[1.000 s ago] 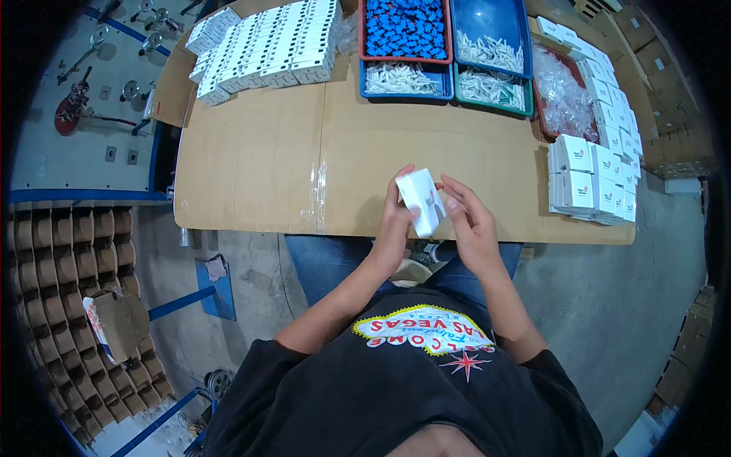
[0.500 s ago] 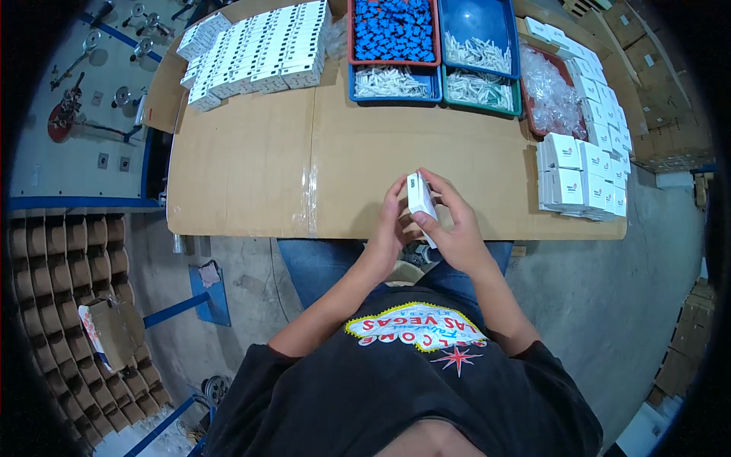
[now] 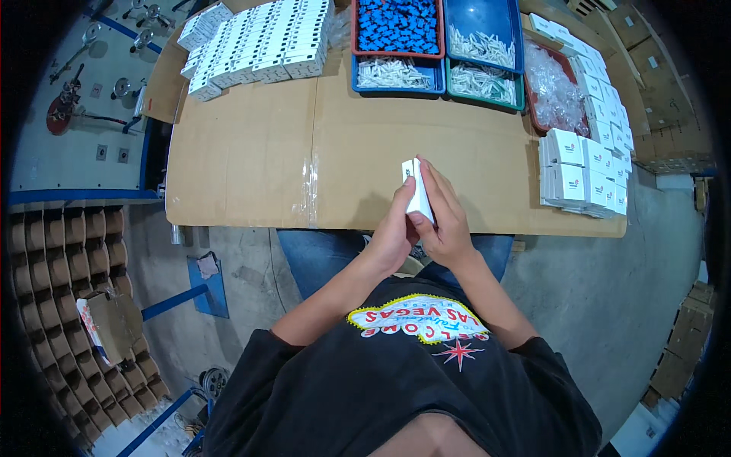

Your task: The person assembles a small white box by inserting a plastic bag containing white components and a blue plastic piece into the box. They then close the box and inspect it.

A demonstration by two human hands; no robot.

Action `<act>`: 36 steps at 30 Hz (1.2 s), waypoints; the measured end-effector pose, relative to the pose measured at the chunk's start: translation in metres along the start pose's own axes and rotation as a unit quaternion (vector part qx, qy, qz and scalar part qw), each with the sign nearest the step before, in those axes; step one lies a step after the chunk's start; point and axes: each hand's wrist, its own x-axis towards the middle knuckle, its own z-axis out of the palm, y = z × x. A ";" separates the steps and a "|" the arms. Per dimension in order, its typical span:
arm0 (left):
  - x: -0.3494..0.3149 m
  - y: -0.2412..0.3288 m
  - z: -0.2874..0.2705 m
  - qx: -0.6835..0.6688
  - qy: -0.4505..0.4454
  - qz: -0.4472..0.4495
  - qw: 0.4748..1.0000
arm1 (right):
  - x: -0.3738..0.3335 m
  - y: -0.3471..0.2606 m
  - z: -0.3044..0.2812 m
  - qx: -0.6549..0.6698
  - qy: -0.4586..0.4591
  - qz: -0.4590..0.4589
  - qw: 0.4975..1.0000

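Note:
A small white box (image 3: 419, 192) is held between my two hands, tilted on edge over the front part of the cardboard-covered table (image 3: 251, 167). My left hand (image 3: 392, 232) grips its left side, the thumb lying along the near face. My right hand (image 3: 445, 217) presses flat along the right side, with its fingers reaching up past the far end and the thumb at the near end. The lower part of the box and several fingertips are hidden behind the hands.
Rows of white boxes (image 3: 259, 46) stand at the back left. Trays of blue pieces (image 3: 400, 27) and white pieces (image 3: 392, 75) sit at the back middle. Clear plastic bags (image 3: 552, 87) fill a red tray, with stacked white boxes (image 3: 567, 183) at the right edge.
Both hands have closed more tightly round the white box. The right fingers now lie straighter along its side, and the left thumb has moved up onto its face.

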 end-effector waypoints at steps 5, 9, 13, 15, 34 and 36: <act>0.006 -0.013 -0.003 -0.028 -0.010 0.056 0.998 | -0.008 0.007 0.005 0.030 0.011 -0.003 0.999; 0.004 -0.015 -0.005 -0.033 -0.013 0.063 0.997 | -0.008 0.006 0.004 0.046 -0.005 0.005 0.999; 0.001 -0.005 -0.002 0.018 -0.027 0.026 0.999 | -0.006 0.009 0.004 0.070 0.004 0.004 0.998; 0.001 -0.004 -0.001 0.087 -0.017 0.022 0.996 | -0.007 0.011 0.004 0.083 0.024 0.007 0.996; 0.007 -0.007 -0.002 0.065 -0.012 0.088 0.994 | 0.009 0.008 -0.024 0.033 -0.108 -0.005 0.994; 0.001 -0.009 0.007 0.048 0.002 0.068 0.997 | 0.006 0.009 -0.020 0.022 -0.081 -0.016 0.996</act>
